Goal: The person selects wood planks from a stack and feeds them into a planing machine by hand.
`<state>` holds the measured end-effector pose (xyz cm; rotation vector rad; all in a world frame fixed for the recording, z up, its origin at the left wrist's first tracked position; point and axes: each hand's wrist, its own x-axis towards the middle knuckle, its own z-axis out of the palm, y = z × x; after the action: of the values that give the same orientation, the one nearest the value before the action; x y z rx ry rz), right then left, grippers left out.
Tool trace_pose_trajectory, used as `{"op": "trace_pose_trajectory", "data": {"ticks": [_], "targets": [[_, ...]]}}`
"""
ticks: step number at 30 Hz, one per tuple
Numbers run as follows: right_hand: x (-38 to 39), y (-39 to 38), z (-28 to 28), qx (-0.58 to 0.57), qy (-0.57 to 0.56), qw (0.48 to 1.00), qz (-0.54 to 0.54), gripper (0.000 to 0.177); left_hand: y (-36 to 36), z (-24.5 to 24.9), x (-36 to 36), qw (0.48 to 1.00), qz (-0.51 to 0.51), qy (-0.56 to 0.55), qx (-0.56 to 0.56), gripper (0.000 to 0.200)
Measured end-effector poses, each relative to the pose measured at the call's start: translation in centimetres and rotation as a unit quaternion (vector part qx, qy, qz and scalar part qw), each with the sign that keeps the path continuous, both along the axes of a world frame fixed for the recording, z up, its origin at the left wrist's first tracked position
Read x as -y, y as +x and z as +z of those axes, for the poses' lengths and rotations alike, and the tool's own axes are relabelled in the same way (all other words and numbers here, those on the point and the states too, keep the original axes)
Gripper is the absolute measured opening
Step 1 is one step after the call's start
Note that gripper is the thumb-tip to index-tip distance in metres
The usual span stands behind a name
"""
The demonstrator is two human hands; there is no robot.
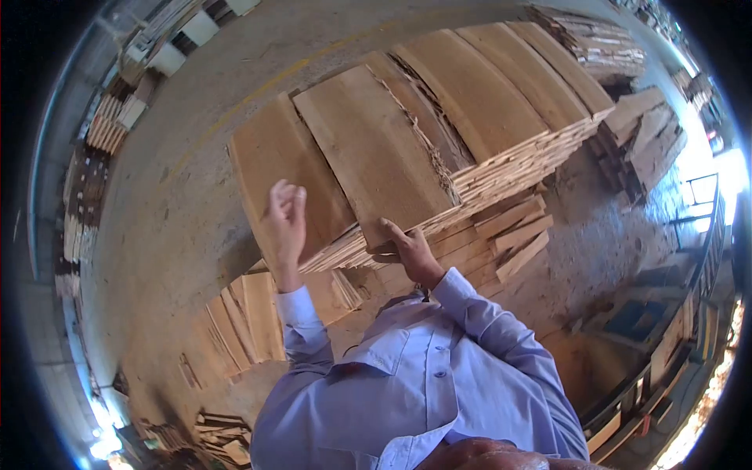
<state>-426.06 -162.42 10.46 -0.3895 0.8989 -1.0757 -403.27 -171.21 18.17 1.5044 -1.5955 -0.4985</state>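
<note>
1. Fingers of the right hand are closed on the near end of a wide board, with the thumb over its upper face and the other fingers at the end and partly hidden below it.
2. The left hand is raised at the left, its fingers slightly bent and blurred; they hold nothing visible. It appears over the leftmost board, but whether it touches the wood cannot be told.
3. The wide board lies on top of a large stack of planks, just right of the leftmost board. A narrow dark gap separates most of their facing edges.
4. Along the wide board's right side runs a rough, splintered edge, beside a darker bark-edged board. More broad boards lie farther right across the top layer.
5. Short loose planks lie near the stack's near right side, while other boards lie on the floor at the lower left.
6. Another wood pile stands beyond the stack's right end. A yellow line crosses the floor beyond its far side.
7. Light blue sleeves cover both of the person's arms.
</note>
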Motion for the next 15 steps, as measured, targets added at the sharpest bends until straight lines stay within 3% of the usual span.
{"op": "trace_pose_trajectory", "data": {"ticks": [4,5,8,12,15], "targets": [[0.9,0.0,-0.6,-0.057,-0.041,0.997,-0.018,0.057,5.5,-2.3,3.5,0.994,0.089,0.002,0.069,0.062],[1.5,-0.1,-1.3,-0.056,-0.049,0.997,-0.015,0.059,7.5,-2.9,4.8,0.983,0.107,0.024,0.15,0.076],[3.0,-0.6,-0.9,-0.052,0.005,0.998,0.033,0.062,12.4,-5.7,8.0,0.955,0.183,0.107,0.208,0.096],[4.6,-1.4,-0.8,-0.158,0.001,0.978,0.138,0.068,14.3,-8.8,9.3,0.948,0.187,0.17,0.192,0.114],[5.4,-1.3,-0.6,-0.145,-0.004,0.981,0.129,0.071,13.1,-8.3,8.9,0.959,0.163,0.156,0.172,0.118]]}}
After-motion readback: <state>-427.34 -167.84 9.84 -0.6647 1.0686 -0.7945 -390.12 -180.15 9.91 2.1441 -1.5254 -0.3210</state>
